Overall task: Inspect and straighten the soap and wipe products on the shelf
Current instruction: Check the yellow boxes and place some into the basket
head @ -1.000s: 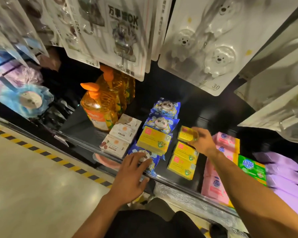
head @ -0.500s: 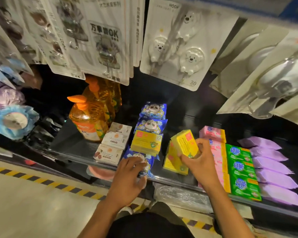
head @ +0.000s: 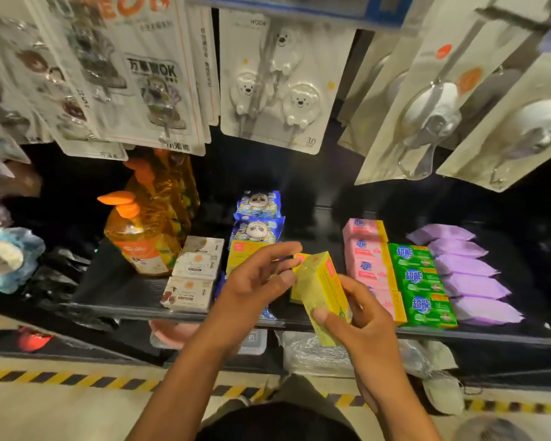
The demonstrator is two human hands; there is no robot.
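My right hand (head: 360,319) grips a yellow soap box (head: 320,291), lifted and tilted above the black shelf's front edge (head: 124,308). My left hand (head: 255,281) reaches in from the left, fingertips at the box's upper end. Behind my hands lie another yellow soap box (head: 240,253) and blue panda wipe packs (head: 258,205). White soap boxes (head: 198,265) sit in a row to the left. Pink soap bars (head: 365,249), green soap bars (head: 419,278) and purple wipe packs (head: 462,268) line the right side.
Orange pump bottles (head: 143,237) stand at the shelf's left. Carded hooks (head: 277,84) and other hanging packs hang low over the shelf. Blue bath puffs (head: 7,259) hang at far left. Yellow-black floor tape (head: 77,378) runs below; plastic-wrapped goods (head: 312,351) lie under the shelf.
My right hand picked a yellow soap box from the back of its row and lifted it toward me. My left hand left the blue wipe pack at the shelf edge and rose to the box.
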